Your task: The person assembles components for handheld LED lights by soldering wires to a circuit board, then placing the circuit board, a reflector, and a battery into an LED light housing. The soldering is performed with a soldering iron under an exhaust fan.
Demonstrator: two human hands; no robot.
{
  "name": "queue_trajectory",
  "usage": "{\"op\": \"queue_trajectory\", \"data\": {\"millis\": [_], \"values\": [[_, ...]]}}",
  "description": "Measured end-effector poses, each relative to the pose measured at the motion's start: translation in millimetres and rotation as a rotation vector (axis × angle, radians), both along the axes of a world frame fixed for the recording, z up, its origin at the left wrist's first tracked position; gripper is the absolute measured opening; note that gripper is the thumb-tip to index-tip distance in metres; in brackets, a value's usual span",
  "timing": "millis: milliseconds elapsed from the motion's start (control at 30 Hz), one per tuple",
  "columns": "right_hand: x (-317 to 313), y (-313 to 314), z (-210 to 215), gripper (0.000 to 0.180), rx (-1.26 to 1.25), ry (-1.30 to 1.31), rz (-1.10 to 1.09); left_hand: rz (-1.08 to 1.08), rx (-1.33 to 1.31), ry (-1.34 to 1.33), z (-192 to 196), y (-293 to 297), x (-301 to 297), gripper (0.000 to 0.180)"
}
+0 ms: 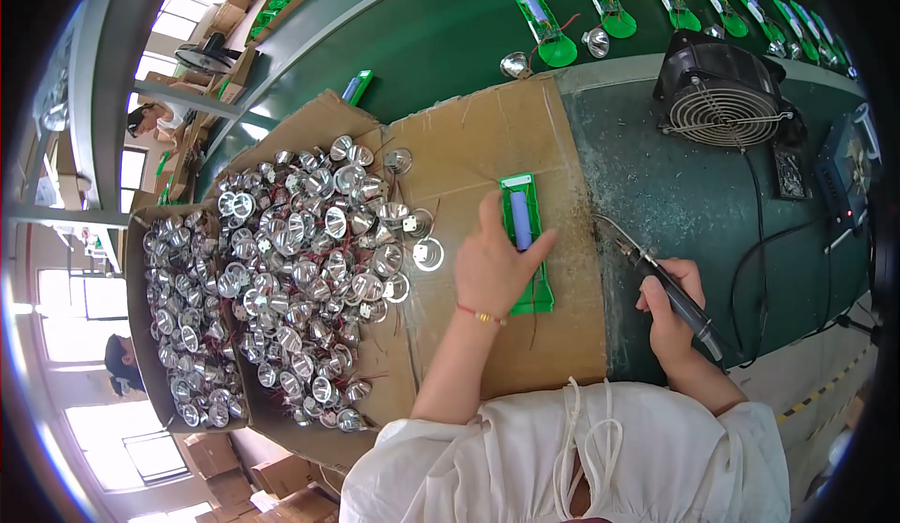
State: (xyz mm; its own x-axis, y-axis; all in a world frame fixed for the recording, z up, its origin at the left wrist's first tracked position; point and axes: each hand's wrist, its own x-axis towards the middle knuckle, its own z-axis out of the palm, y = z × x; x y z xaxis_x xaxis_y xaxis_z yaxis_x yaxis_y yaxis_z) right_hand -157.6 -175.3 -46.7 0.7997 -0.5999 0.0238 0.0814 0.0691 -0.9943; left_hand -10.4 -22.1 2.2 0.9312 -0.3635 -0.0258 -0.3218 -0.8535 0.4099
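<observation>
On the cardboard sheet in front of me lies a green plastic casing [534,300] with a blue cylindrical battery [521,221] inside. My left hand [494,262] spans it, fingers along its left edge and thumb across toward its right edge; some fingertips are hidden. A thin wire trails from the casing's lower end. In my right hand [673,312] is a soldering iron [682,304], gripped by its dark handle. Its bent metal tip points up and left, to the right of the casing and apart from it.
Cardboard boxes [246,373] on the left hold many silvery reflector cups [305,270]; several spill onto the cardboard sheet [478,139]. A black fan [722,92] and a blue soldering station [844,171] stand right. Several green casings [547,31] line the far side. People sit further left.
</observation>
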Motion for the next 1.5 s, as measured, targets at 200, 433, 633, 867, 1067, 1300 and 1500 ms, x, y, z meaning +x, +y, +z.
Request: {"op": "queue_trajectory", "data": {"millis": [200, 433, 633, 867, 1067, 1300, 1500], "values": [[-7, 0, 2, 0.016, -0.001, 0.010, -0.040, 0.187, 0.010, -0.455, 1, 49, 35, 0.023], [-4, 3, -2, 0.017, -0.012, -0.010, -0.042, -0.112, -0.270, -0.678, -11, 60, 34, 0.004], [-12, 6, 16, 0.018, -0.009, -0.063, 0.118, 0.262, -0.853, 0.617, 13, 61, -37, 0.012], [-9, 19, 18, 0.018, -0.234, -0.159, 0.309, -0.009, -0.492, 0.030, -20, 47, -46, 0.009], [-10, 21, 18, 0.015, -0.216, -0.061, 0.346, -0.015, -0.466, 0.071, -20, 46, -48, 0.010], [-9, 26, 16, 0.017, -0.127, 0.011, 0.248, 0.012, -0.472, 0.083, -17, 44, -46, 0.011], [-10, 22, 23, 0.014, -0.116, -0.081, 0.195, 0.033, -0.469, 0.115, -16, 42, -45, 0.011]]}}
